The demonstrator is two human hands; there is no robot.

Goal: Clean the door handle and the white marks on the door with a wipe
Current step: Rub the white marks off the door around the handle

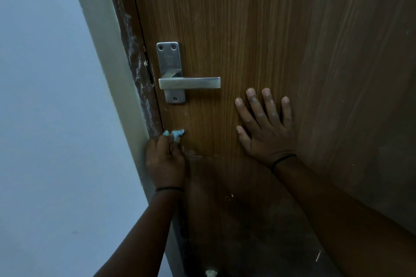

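A brown wood-grain door [258, 29] fills the view, with a steel lever handle [190, 83] on a steel backplate [168, 58] near its left edge. My left hand [165, 159] is closed on a small crumpled light-blue wipe [176, 134], pressed against the door just below the backplate, by the door's edge. A faint white smear [194, 154] lies on the door right of that hand. My right hand [265, 126] rests flat on the door with fingers spread, below and right of the lever's tip, holding nothing.
The dark door frame [132, 51] left of the door carries whitish smears along its length. A pale wall [45, 96] lies left of it. Small white specks [229, 197] dot the lower door. A pale object [211, 273] shows at the bottom edge.
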